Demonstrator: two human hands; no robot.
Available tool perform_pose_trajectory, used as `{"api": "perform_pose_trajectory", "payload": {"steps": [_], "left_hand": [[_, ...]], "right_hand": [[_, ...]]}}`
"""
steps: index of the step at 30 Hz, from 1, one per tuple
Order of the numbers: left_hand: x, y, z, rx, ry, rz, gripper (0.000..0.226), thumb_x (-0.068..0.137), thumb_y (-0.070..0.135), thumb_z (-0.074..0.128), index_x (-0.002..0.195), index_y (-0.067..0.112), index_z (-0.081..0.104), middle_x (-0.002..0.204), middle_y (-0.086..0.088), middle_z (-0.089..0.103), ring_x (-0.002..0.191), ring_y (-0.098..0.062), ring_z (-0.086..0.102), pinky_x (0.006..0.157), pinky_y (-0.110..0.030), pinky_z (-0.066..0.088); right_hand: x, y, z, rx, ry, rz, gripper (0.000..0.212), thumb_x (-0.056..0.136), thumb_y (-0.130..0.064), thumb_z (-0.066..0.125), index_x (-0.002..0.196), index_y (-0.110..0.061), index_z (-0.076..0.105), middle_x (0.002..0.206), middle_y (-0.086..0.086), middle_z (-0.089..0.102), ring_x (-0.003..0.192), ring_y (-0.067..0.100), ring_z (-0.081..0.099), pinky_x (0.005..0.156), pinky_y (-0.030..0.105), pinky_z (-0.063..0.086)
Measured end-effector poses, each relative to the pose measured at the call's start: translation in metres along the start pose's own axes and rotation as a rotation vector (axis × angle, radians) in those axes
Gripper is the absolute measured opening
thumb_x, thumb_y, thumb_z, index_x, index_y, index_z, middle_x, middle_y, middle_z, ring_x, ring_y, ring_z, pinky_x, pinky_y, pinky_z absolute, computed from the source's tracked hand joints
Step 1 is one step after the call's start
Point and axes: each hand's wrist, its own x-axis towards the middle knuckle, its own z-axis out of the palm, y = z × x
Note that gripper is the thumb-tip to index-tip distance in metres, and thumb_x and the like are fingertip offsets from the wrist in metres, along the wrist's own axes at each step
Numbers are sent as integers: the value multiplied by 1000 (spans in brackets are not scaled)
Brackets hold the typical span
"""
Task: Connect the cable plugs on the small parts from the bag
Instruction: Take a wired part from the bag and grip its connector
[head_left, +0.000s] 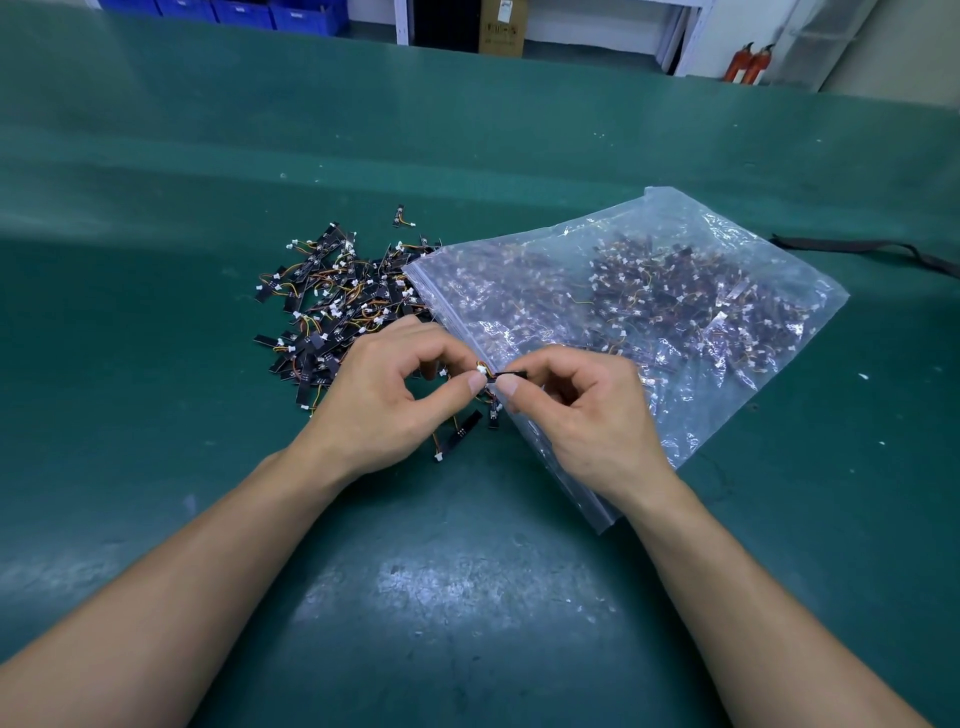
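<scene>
Small black strip (511, 374) is up off the table (467, 597), held just in front of the bag (727, 291) mouth. Its long axis runs approx left-right. The white plug (481, 370), on short orange wires, sits at its left end.

Left hand (387, 395): nearer the plug, thumb & forefinger pinched on it, other fingers curled. Right hand (592, 415): thumb & forefinger clamped on the strip, steadying it. Thumb tips nearly touch.

Can't tell if the plug is seated yet, too small to see. Probably the push goes along the strip's axis, w/ the left hand driving and the right bracing. Pile of loose parts (332, 306) lies beyond the left hand; many more inside the bag.
</scene>
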Motion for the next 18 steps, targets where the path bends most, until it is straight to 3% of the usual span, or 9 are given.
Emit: {"api": "perform_pose_trajectory", "payload": {"steps": [4,9,18], "left_hand": [[0,-2,1,36,10,23,11,88,19,72,78,15,71,75,9,67,74,-19,56,71,-36,46],[1,-1,0,30,18,35,11,87,21,73,79,26,68,76,16,66,73,-14,55,71,-35,46],[2,1,0,34,5,54,14,86,20,74,79,30,67,75,19,64,72,-13,55,69,-33,46]], "right_hand": [[0,0,1,18,7,27,4,85,-28,75,83,-25,78,66,-15,65,49,5,40,50,16,32],[0,-1,1,6,4,4,11,87,-27,71,77,-27,74,64,-12,68,52,5,46,52,19,38],[0,-2,2,49,11,11,8,87,-27,73,80,-27,76,67,-7,70,52,8,44,52,22,37]]}}
